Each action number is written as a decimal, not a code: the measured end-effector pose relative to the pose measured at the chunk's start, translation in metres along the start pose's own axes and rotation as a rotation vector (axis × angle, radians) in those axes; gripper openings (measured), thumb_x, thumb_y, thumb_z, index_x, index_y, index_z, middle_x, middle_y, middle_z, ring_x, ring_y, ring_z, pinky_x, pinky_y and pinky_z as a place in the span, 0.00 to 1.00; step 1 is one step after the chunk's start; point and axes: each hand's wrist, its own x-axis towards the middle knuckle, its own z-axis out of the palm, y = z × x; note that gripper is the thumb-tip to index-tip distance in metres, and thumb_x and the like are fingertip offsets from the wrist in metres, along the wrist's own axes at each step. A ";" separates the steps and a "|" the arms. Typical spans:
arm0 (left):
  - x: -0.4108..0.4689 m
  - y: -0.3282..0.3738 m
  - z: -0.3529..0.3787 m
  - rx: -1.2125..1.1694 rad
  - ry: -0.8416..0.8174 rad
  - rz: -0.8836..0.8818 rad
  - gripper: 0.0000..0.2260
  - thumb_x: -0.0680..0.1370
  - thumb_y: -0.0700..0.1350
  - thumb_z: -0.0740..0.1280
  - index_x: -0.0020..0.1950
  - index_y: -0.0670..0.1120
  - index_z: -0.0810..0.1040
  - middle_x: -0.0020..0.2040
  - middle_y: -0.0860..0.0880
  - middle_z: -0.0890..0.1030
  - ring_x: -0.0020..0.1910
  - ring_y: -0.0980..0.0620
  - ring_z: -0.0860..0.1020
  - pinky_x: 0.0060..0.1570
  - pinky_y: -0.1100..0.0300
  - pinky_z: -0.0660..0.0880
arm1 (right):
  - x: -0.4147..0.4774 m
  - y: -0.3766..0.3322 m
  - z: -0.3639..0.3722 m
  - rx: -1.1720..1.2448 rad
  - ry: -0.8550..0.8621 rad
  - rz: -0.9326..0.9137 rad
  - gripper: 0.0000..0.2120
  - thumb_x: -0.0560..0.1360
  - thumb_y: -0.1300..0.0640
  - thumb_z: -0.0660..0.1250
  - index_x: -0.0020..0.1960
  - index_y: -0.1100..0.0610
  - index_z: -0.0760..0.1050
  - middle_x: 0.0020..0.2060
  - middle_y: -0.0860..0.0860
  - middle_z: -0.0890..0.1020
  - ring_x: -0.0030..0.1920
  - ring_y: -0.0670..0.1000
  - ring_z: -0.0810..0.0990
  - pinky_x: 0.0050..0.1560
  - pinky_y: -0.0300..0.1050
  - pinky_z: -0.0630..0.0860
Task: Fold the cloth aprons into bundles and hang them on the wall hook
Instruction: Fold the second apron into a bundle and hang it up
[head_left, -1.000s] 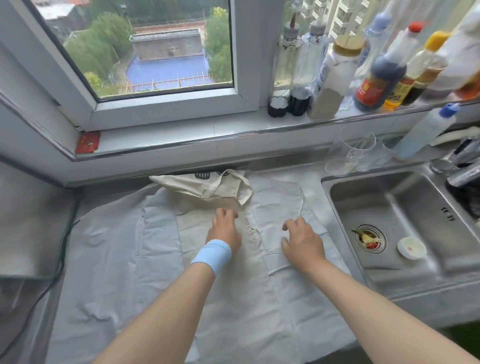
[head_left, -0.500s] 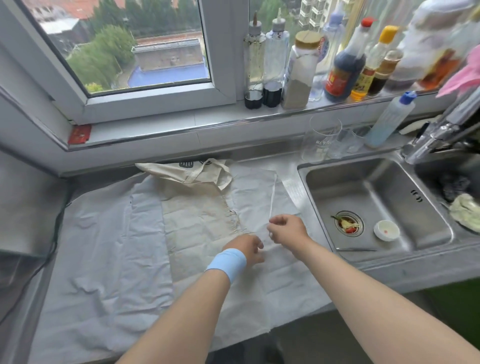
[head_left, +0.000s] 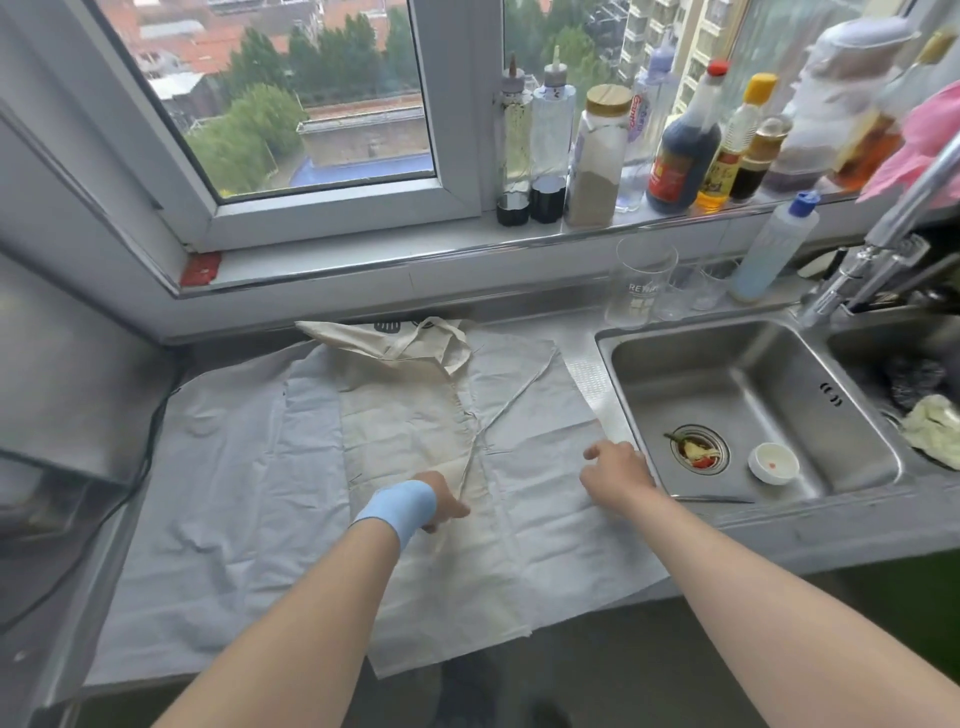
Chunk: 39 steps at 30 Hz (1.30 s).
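A cream cloth apron (head_left: 410, 431) lies spread flat on the counter over a wider pale grey sheet (head_left: 223, 467). Its top end is bunched up (head_left: 400, 345) by the back wall. A thin apron strap (head_left: 511, 400) runs diagonally from the upper right down to my left hand (head_left: 445, 505), which wears a blue wristband and pinches the strap's lower end. My right hand (head_left: 618, 475) rests, knuckles up and fingers loosely curled, on the sheet's right edge beside the sink, apart from the strap. No wall hook is in view.
A steel sink (head_left: 753, 405) with a small white dish (head_left: 773, 462) sits right of the cloth. Drinking glasses (head_left: 644, 283) stand behind it, a tap (head_left: 878, 249) at far right. Several bottles (head_left: 685, 150) line the windowsill. A black cable (head_left: 150, 441) runs down the left.
My right hand has let go of the strap and moved right to the sink's edge. My left hand has drawn the strap end toward me. The view has shifted right.
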 end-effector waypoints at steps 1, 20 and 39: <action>0.004 -0.001 0.002 0.026 0.108 0.029 0.21 0.77 0.53 0.66 0.67 0.46 0.71 0.62 0.45 0.76 0.46 0.46 0.80 0.48 0.56 0.77 | -0.002 0.004 0.002 -0.028 0.012 0.009 0.22 0.75 0.56 0.63 0.68 0.50 0.69 0.68 0.55 0.67 0.70 0.58 0.63 0.67 0.53 0.68; 0.000 0.056 0.094 0.098 0.246 0.363 0.25 0.75 0.55 0.65 0.72 0.55 0.65 0.72 0.47 0.63 0.72 0.41 0.58 0.71 0.49 0.61 | -0.031 0.016 -0.003 -0.001 -0.076 -0.021 0.09 0.62 0.48 0.67 0.37 0.52 0.73 0.38 0.48 0.79 0.43 0.53 0.79 0.50 0.48 0.72; -0.056 -0.041 -0.011 -1.065 -0.180 0.130 0.32 0.70 0.67 0.69 0.64 0.47 0.77 0.59 0.40 0.80 0.49 0.39 0.83 0.41 0.45 0.81 | -0.094 -0.138 -0.013 0.404 -0.789 -0.401 0.24 0.72 0.49 0.68 0.67 0.49 0.76 0.66 0.44 0.75 0.66 0.44 0.69 0.59 0.41 0.64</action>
